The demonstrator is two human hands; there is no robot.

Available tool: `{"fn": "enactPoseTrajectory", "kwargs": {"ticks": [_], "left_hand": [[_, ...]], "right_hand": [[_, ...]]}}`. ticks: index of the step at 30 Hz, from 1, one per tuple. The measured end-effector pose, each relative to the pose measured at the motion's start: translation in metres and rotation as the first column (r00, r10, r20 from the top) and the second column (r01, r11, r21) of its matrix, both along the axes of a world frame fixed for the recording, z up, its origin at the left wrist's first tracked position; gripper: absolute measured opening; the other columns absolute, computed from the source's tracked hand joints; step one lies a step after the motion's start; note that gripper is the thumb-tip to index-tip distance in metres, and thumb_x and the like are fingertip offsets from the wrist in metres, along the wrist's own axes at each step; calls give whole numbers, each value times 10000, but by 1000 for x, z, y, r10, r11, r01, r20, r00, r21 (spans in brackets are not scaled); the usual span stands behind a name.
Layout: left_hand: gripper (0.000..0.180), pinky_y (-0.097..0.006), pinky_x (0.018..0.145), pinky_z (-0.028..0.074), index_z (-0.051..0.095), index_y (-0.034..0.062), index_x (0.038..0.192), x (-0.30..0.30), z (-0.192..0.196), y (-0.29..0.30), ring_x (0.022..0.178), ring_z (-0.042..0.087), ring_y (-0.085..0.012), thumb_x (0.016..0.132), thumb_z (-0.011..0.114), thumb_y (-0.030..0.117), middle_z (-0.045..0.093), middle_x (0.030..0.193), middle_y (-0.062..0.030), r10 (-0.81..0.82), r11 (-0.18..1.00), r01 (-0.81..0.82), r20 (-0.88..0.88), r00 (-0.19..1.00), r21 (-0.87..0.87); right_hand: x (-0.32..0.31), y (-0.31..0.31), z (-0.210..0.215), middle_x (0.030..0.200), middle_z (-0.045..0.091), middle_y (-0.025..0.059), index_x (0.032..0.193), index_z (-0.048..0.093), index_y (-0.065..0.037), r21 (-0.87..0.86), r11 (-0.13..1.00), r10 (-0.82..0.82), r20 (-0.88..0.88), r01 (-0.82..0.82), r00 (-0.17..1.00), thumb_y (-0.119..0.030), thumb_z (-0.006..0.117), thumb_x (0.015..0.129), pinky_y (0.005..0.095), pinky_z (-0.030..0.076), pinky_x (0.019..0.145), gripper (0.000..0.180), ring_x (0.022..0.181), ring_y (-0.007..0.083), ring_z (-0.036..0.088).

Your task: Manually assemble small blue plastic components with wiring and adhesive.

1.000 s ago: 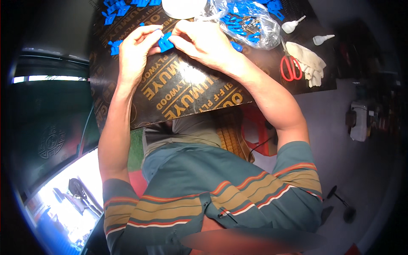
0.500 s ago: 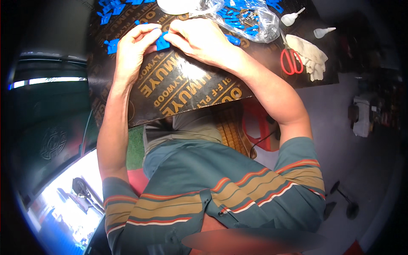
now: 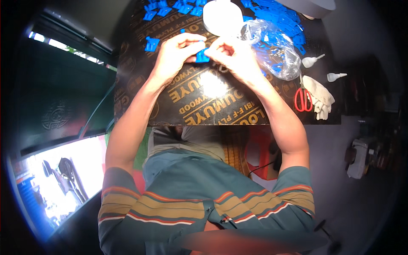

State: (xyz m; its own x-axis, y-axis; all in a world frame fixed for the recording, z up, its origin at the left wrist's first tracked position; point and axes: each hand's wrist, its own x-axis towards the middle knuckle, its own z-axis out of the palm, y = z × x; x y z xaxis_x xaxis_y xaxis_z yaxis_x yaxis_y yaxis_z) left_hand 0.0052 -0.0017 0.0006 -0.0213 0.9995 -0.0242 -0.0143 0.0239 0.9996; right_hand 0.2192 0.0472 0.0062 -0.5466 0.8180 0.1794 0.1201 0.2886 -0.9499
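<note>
A small blue plastic part (image 3: 202, 57) is held just above the dark printed plywood tabletop (image 3: 214, 111). My left hand (image 3: 175, 55) closes on its left side, with thumb and forefinger pinched together. My right hand (image 3: 236, 59) has its thumb and fingertips pinched at the part's right edge. The fingers cover some of it, so its full shape is hidden. Left of my left hand lies another blue part (image 3: 151, 44), which has a peg-like end. Right of my right hand rests a clear plastic bag (image 3: 282, 55) with blue pieces inside.
A white round container (image 3: 222, 18) stands beyond my hands. Several blue parts (image 3: 164, 9) sit at the far left, and a blue pile (image 3: 276, 17) at the far right. Red-handled scissors (image 3: 303, 100), a pale glove (image 3: 319, 97) and two white nozzle bottles (image 3: 310, 61) lie rightward.
The whole view has shifted, bringing more of the table's far side into sight. Both hands keep their pinch on the blue part, and the right fingers look slightly more curled.
</note>
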Motion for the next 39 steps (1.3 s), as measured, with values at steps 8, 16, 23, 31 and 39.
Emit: {"fn": "enactPoseTrajectory", "kwargs": {"ticks": [8,16,23,31,39], "left_hand": [[265,-241,773,632,694,-9,1226,-2,1,1,797,744,-141,1025,708,163,716,918,-73,-18,998,9,139,990,66],[276,-253,783,640,680,-28,1201,-7,-9,1,833,773,-174,1024,715,182,743,966,-113,39,995,-55,195,980,78],[271,-273,759,647,685,-30,1182,-4,-11,4,812,774,-186,1021,719,186,749,955,-129,8,998,-20,169,986,68],[248,-273,740,634,688,-3,1178,-3,-5,0,826,745,-160,1017,722,183,730,1029,-108,67,993,-75,88,994,93],[430,-284,974,547,617,-1,1400,5,4,-2,988,699,-136,1006,714,140,718,1169,-74,-119,985,126,-62,991,117]], "right_hand": [[-1,4,-5,830,758,42,1097,780,-32,14,986,-166,-53,167,985,-214,761,971,237,546,687,222,728,77,679],[-5,1,-10,919,772,54,1263,763,-65,48,996,-74,21,72,997,-235,782,966,240,557,720,342,785,78,688],[1,4,-8,930,766,52,1257,756,-49,-173,982,-80,14,81,997,-239,738,1005,238,565,735,316,826,87,694],[-6,0,-1,862,743,48,1180,752,-27,153,988,-33,49,26,998,-192,816,874,248,558,686,354,726,72,654],[11,7,2,951,775,61,1223,714,-38,163,986,30,0,-29,1000,-242,806,933,268,572,737,366,779,105,686]]}}
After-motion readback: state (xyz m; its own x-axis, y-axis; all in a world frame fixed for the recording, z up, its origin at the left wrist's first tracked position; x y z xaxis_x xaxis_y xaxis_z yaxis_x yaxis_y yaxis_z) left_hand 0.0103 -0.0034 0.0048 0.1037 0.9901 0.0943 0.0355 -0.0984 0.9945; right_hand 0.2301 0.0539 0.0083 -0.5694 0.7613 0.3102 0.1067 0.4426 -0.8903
